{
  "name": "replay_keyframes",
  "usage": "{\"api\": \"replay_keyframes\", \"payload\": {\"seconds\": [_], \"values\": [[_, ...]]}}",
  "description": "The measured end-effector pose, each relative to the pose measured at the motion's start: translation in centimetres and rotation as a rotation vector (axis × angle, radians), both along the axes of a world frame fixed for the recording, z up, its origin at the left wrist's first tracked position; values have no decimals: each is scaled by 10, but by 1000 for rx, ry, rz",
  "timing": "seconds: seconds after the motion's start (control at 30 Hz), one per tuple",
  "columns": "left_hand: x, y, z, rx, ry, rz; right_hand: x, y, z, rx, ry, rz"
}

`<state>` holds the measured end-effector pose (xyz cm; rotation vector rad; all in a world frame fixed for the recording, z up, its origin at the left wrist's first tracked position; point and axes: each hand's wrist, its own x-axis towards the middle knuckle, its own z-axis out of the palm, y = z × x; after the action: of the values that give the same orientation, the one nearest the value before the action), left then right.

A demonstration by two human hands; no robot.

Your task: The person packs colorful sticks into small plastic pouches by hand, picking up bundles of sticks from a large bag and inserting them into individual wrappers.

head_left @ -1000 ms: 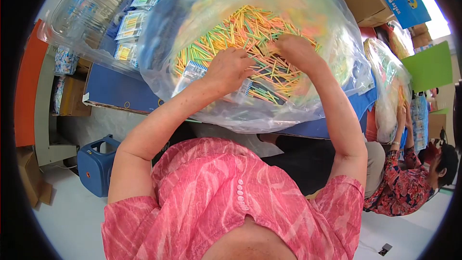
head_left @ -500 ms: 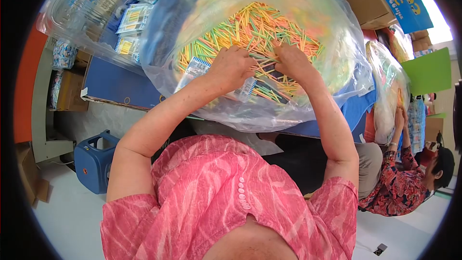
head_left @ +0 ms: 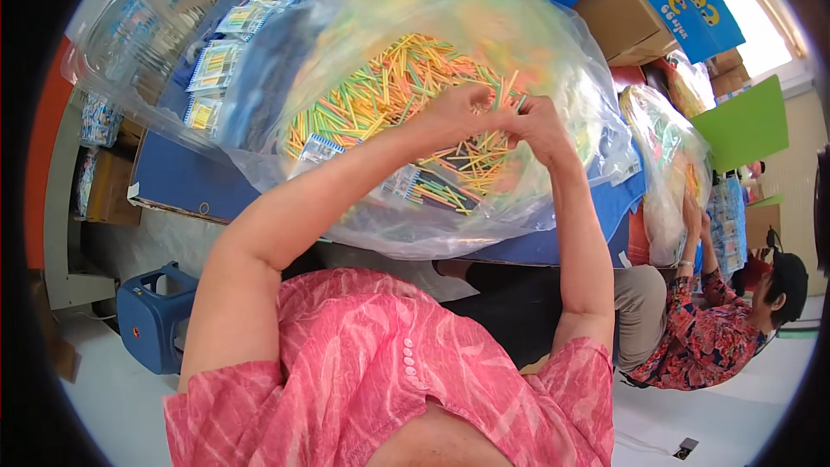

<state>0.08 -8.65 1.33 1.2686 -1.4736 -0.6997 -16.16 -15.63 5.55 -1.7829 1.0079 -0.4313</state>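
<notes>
Packets (head_left: 214,67) lie toward the left edge of the table (head_left: 177,175), seemingly leaving room for the bag (head_left: 406,240), open near the front edge for easy reach. Over its sticks (head_left: 346,112), the left hand (head_left: 458,115), grip unclear, meets the right hand (head_left: 540,128), pinching several.

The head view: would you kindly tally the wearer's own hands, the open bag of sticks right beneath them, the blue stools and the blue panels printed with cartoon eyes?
Wearer's hands (left hand, right hand): 2
Open bag of sticks: 1
Blue stool: 1
Blue panel with cartoon eyes: 1
Total: 5
</notes>
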Motion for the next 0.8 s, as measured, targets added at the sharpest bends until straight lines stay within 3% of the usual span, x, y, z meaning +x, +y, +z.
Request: {"api": "replay_keyframes", "payload": {"seconds": [0.1, 0.2, 0.3, 0.33, 0.53, 0.6, 0.7, 0.73, 0.8], "values": [[-36, 7, 10, 274, 689, -342, -4, 10, -4, 52, -46, -14], [-42, -2, -14, 375, 717, -323, -11, 10, -16, 116, -131, -49], [-39, -1, -15, 439, 671, -317, -14, 11, -24, 63, -52, 256], [-34, 0, -14, 443, 614, -328, -13, 12, -25, 66, -68, 251], [-29, -6, -18, 466, 559, -312, -14, 27, 6, -466, 107, 90], [-36, -5, -8, 457, 717, -281, -13, 30, 2, -549, 140, 39], [-39, -12, -12, 420, 907, -209, -15, 22, -17, -385, -311, -82], [-38, -19, -13, 375, 1019, -166, -14, 24, -16, -385, -316, -81], [-36, -23, -12, 323, 1130, -124, -12, 33, -10, -402, -68, -180]]}}
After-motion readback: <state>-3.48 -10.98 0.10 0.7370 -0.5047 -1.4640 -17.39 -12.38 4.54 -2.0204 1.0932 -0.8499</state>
